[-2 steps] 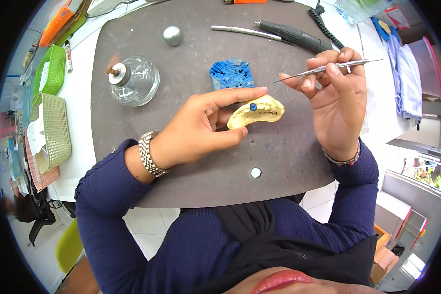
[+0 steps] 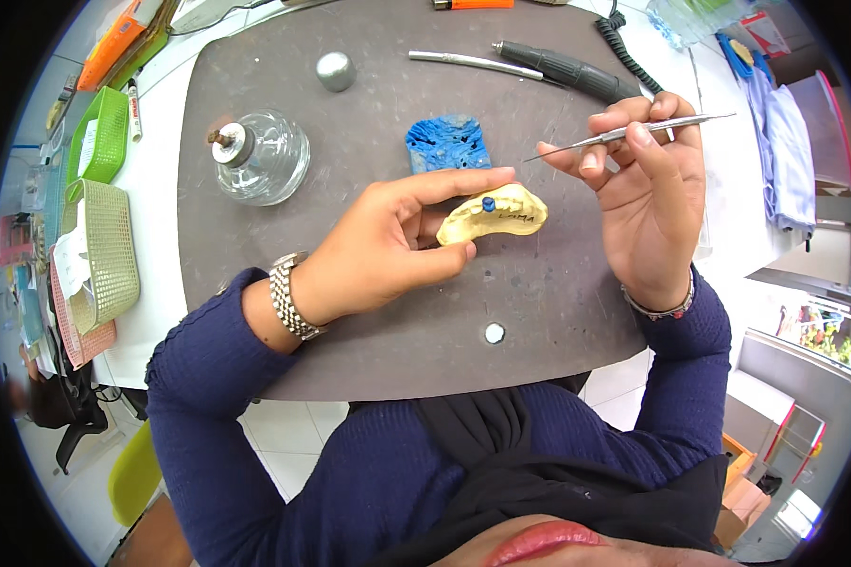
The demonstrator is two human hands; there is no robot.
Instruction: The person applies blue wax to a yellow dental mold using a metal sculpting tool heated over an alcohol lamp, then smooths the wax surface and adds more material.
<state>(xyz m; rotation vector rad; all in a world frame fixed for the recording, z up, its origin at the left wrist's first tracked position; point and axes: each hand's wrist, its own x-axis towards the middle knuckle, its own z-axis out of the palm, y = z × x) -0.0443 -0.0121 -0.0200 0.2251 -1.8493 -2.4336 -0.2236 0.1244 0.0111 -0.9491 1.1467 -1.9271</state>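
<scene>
Between the thumb and fingers of my left hand (image 2: 378, 231) is a cream dental cast (image 2: 511, 217), tilted so its row of teeth shows. One tooth on it carries a small blue wax crown (image 2: 489, 204). My right hand (image 2: 657, 194) grips a slim metal wax carver (image 2: 619, 135) like a pen, its thin tip pointing left, apart from the cast. Just beyond my left fingers lies a block of blue wax (image 2: 446, 142), pitted and rough, its near edge partly hidden by my index finger.
A glass spirit lamp (image 2: 263, 159) stands at the left, with a round metal cap (image 2: 335, 71) beyond it. Toward the back right lie a black handpiece (image 2: 567, 71) and a metal tube (image 2: 473, 62). Baskets (image 2: 112, 250) line the left side. A white spot (image 2: 494, 333) marks the near tabletop.
</scene>
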